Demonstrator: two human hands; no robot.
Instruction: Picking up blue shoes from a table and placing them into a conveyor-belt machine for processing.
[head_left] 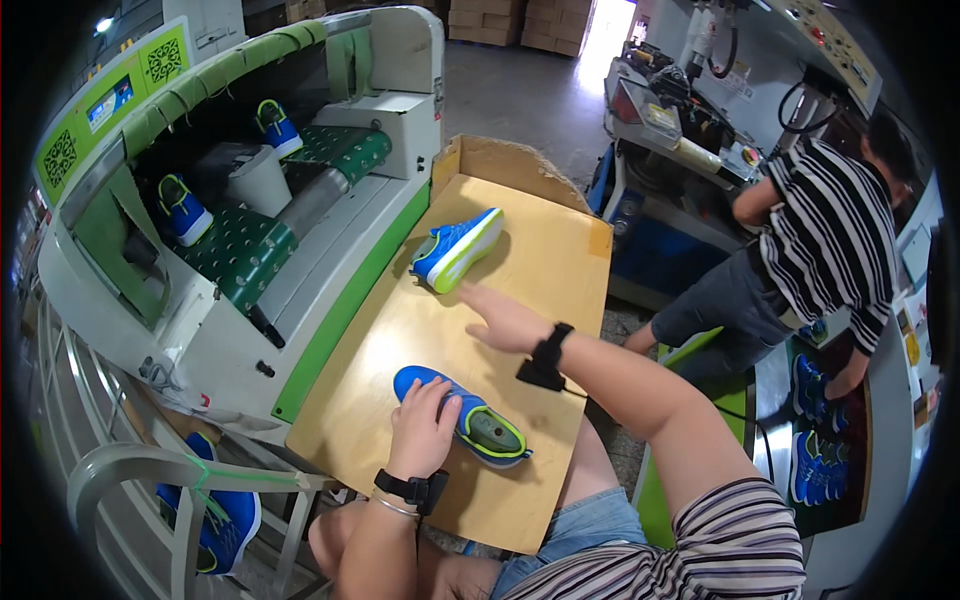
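Note:
A blue sneaker (497, 430) with a lime-green collar lies upright on the wooden table (400, 320) in front of me, its toe pointing to the far left. My left hand (426, 415) is laid over its front upper, fingers curved and gripping it. Farther off, a second blue sneaker (458, 245) rests on its side with its white and lime-green sole facing right. Just by its heel is my right hand (502, 320), fingers stretched out and nothing held. Whether a fingertip touches that heel is hard to tell.
At the left stands a white and green conveyor machine (340, 240), with sneakers (184, 210) on its dotted green belt. A metal rack (230, 475) at lower left holds more sneakers. To the right, a person (825, 230) in stripes reaches toward shoes (815, 470) on a tray.

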